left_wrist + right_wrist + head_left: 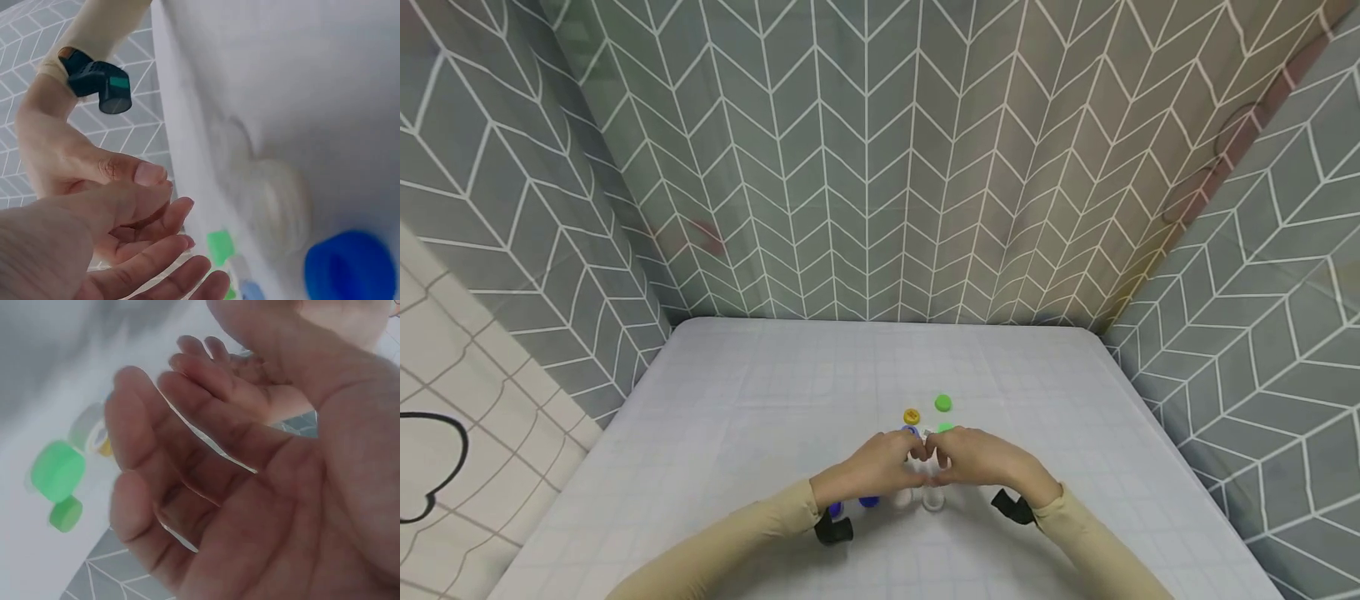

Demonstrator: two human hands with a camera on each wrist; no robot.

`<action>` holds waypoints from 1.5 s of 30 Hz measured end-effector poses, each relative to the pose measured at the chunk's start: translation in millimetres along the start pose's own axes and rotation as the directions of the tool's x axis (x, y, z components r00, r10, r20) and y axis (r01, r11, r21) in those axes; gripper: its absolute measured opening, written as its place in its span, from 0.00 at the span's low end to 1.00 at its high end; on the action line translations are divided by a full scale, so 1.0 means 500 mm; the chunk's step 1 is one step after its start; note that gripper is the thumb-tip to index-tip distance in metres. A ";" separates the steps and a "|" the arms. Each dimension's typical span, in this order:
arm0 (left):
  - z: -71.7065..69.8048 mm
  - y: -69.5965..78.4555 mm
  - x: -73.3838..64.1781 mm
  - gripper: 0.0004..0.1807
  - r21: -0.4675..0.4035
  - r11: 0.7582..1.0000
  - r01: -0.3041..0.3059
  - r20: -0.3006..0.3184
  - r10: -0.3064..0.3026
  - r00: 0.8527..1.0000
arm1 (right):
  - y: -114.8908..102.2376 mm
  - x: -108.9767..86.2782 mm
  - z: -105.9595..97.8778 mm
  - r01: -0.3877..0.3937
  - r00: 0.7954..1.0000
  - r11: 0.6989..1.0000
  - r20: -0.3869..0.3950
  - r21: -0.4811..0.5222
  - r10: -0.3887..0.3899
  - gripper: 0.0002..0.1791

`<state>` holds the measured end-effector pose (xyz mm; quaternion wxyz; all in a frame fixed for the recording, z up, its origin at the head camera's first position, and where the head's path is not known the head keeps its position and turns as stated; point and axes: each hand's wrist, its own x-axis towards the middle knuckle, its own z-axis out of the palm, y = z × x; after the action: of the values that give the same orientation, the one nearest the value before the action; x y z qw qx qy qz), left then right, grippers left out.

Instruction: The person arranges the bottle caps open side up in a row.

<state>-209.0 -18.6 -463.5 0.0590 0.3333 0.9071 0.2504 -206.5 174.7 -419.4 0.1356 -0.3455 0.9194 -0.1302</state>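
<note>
Over the middle of the table's near part, my left hand [886, 463] and right hand [988, 460] come together, fingertips and thumbs meeting around a small gap. Their fingers are loosely bent, and no object shows between them in either wrist view. Small round plastic caps lie below and around them. Nearer me are a blue cap [869, 502], a white cap [902, 498] and a clear-looking ring [933, 500]. Beyond the fingertips are a yellow cap [912, 416] and a green cap [943, 402]. Another bright green cap [57, 470] is partly hidden by my right hand in the head view.
A white cloth covers the table [760, 367]. Grey curtains [880, 167] with white zigzag lines hang behind it and at the sides. Black wrist cameras [833, 529] are strapped below both sleeves. Another blue cap [836, 508] sits partly behind the left wrist.
</note>
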 end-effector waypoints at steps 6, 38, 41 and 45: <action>-0.024 -0.010 0.018 0.15 -0.021 1.000 0.020 -0.064 -0.022 0.998 | 0.009 0.016 -0.011 0.004 0.996 0.999 -0.089 0.031 -0.002 0.17; -0.012 -0.098 0.089 0.21 -0.050 0.975 0.218 -0.038 -0.220 0.975 | 0.074 0.115 0.037 -0.105 0.970 0.993 -0.217 0.050 0.113 0.18; -0.011 -0.098 0.089 0.19 -0.053 0.974 0.220 -0.043 -0.223 0.974 | 0.073 0.118 0.040 -0.103 0.969 0.993 -0.219 0.055 0.113 0.16; -0.010 -0.100 0.088 0.16 -0.043 0.975 0.218 -0.042 -0.220 0.975 | 0.071 0.124 0.043 -0.129 0.969 0.990 -0.206 0.060 0.138 0.13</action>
<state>-272.9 -25.1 -481.2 0.0716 0.2240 0.9345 0.2673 -265.4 156.1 -461.2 0.0543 -0.2640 0.9465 -0.1776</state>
